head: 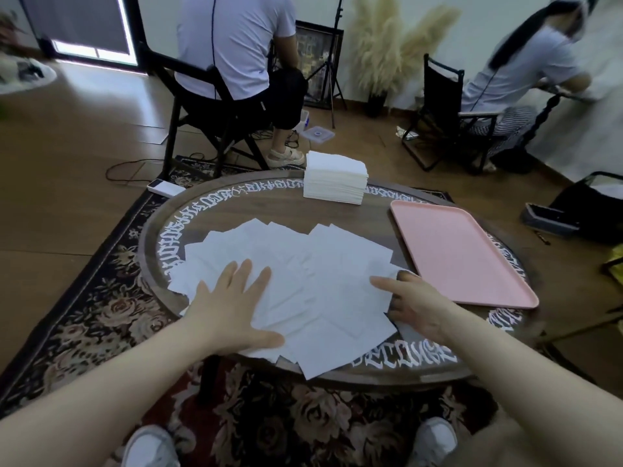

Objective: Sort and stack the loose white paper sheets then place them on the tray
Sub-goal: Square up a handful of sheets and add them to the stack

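Note:
Several loose white paper sheets point(313, 264) lie fanned and overlapping across the near half of a round dark wooden table point(256, 203). My left hand point(232, 308) lies flat on the left part of the spread, fingers straight and apart. My right hand point(409, 305) is at the right edge of the sheets, its forefinger stretched over the paper and the other fingers curled under the edge; it seems to hold the edge of the sheets. A pink tray point(462, 254) sits on the table's right side with nothing on it.
A tall neat stack of white paper point(335, 178) stands at the table's far edge. Two people sit on black chairs point(202, 106) beyond the table, backs turned. A patterned rug point(111, 298) lies under the table. My shoes show at the bottom.

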